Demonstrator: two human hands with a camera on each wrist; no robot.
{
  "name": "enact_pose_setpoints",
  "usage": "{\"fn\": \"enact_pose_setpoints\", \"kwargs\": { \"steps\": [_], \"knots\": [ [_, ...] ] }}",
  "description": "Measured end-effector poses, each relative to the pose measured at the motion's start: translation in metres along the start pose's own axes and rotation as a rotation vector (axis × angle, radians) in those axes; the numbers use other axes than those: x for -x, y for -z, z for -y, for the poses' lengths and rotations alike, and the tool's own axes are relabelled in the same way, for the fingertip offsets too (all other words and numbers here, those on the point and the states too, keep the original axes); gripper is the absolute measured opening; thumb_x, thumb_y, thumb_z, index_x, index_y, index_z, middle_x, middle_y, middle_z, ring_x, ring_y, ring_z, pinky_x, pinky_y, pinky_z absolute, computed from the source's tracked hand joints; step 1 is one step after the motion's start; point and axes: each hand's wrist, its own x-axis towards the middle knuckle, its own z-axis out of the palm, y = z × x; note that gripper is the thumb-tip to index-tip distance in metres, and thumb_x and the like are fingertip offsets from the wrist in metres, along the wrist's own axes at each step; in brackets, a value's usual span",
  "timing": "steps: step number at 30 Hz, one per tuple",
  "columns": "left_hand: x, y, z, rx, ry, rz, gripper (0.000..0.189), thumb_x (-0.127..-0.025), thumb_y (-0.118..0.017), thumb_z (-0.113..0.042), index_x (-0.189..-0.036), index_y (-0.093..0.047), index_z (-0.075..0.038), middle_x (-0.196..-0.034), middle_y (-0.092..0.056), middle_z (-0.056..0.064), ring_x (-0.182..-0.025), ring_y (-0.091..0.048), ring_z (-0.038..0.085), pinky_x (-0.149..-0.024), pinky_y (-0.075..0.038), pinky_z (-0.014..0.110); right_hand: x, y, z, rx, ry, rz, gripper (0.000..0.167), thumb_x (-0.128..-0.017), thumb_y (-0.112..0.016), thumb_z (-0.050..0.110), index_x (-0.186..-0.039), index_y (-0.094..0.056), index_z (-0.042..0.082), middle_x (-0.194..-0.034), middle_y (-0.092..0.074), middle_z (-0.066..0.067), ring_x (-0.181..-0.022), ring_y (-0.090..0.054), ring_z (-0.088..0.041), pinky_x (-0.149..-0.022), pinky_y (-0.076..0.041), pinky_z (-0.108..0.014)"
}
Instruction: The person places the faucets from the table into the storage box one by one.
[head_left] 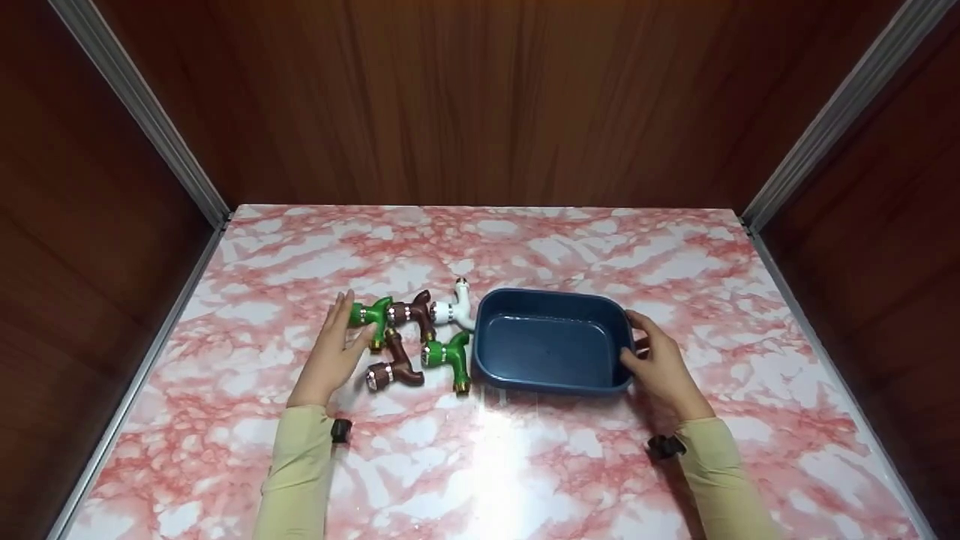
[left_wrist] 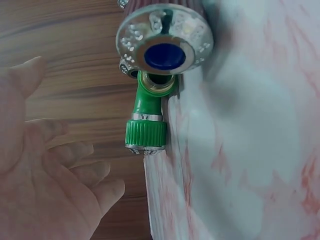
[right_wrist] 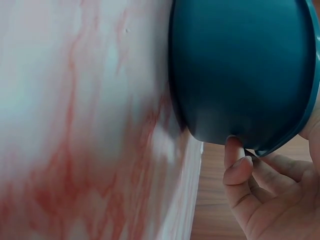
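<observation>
My right hand (head_left: 664, 367) grips the right end of a dark blue plastic basin (head_left: 555, 388), thumb over the rim and fingers on the outer wall. In the right wrist view the basin (right_wrist: 240, 70) stands on the table, with curled fingers (right_wrist: 239, 172) against it. Several taps lie to its left: a white tap (head_left: 463, 309), two brown taps, upper (head_left: 411, 311) and lower (head_left: 405, 369), and two green taps, left (head_left: 376, 315) and right (head_left: 454, 354). Beside the left green tap, my left hand (head_left: 330, 360) has its fingers extended, holding nothing; the left wrist view shows a green tap (left_wrist: 146, 127) beyond it.
A table top (head_left: 525, 247) with a red and white marbled pattern carries everything. Dark wood panels (head_left: 480, 105) enclose it at the back and both sides, with metal strips (head_left: 142, 112) at the corners. Each wrist wears a small black device (head_left: 341, 430).
</observation>
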Motion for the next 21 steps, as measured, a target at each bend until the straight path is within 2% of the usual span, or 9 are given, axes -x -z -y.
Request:
{"fn": "enact_pose_setpoints", "kwargs": {
  "steps": [3, 7, 10, 12, 15, 21],
  "knots": [
    [-0.001, 0.002, 0.001, 0.034, -0.003, -0.004, 0.078, -0.096, -0.051, -0.049, -0.155, -0.005, -0.025, -0.159, 0.000, 0.004, -0.144, -0.004, 0.032, -0.113, -0.012, 0.057, 0.001, 0.000, 0.000, -0.003, -0.003, 0.004, 0.061, -0.081, -0.063, -0.007, -0.139, -0.045, 0.000, -0.125, -0.056, -0.021, -0.078, -0.060, -0.025, -0.062, -0.051, -0.023],
    [-0.002, 0.003, 0.003, 0.119, 0.010, -0.007, 0.084, -0.093, -0.060, -0.043, -0.155, -0.007, -0.023, -0.159, -0.008, 0.012, -0.135, -0.030, 0.040, -0.108, -0.029, 0.055, 0.001, 0.000, 0.001, -0.004, -0.002, 0.009, 0.060, -0.082, -0.062, -0.006, -0.139, -0.044, 0.000, -0.124, -0.056, -0.021, -0.078, -0.060, -0.025, -0.062, -0.051, -0.024],
    [-0.002, 0.004, 0.004, 0.184, 0.024, -0.005, 0.089, -0.090, -0.066, -0.041, -0.155, -0.008, -0.023, -0.153, -0.022, 0.019, -0.123, -0.043, 0.040, -0.103, -0.037, 0.054, 0.000, 0.000, 0.001, -0.008, -0.007, 0.011, 0.060, -0.082, -0.062, -0.006, -0.140, -0.044, 0.000, -0.124, -0.055, -0.021, -0.078, -0.060, -0.025, -0.063, -0.051, -0.024],
    [-0.003, 0.004, 0.006, 0.208, 0.031, -0.008, 0.093, -0.087, -0.069, -0.043, -0.155, -0.009, -0.023, -0.148, -0.031, 0.022, -0.123, -0.043, 0.040, -0.104, -0.035, 0.055, 0.001, 0.000, 0.001, -0.013, -0.012, 0.014, 0.061, -0.083, -0.062, -0.006, -0.140, -0.044, 0.001, -0.124, -0.055, -0.021, -0.077, -0.060, -0.025, -0.062, -0.051, -0.024],
    [-0.003, 0.004, 0.009, 0.224, 0.038, -0.006, 0.098, -0.083, -0.071, -0.048, -0.155, -0.009, -0.025, -0.144, -0.036, 0.022, -0.126, -0.041, 0.038, -0.107, -0.030, 0.055, 0.001, 0.000, 0.000, -0.018, -0.016, 0.012, 0.062, -0.082, -0.062, -0.007, -0.140, -0.043, 0.001, -0.124, -0.055, -0.021, -0.077, -0.060, -0.025, -0.062, -0.051, -0.024],
    [-0.002, 0.004, 0.011, 0.285, 0.064, 0.008, 0.098, -0.082, -0.073, -0.045, -0.155, -0.009, -0.028, -0.156, -0.018, 0.014, -0.138, -0.026, 0.038, -0.112, -0.021, 0.054, 0.001, 0.000, 0.001, -0.027, -0.019, 0.007, 0.062, -0.082, -0.062, -0.007, -0.141, -0.043, 0.001, -0.124, -0.055, -0.021, -0.076, -0.060, -0.026, -0.061, -0.051, -0.024]
  ]
}}
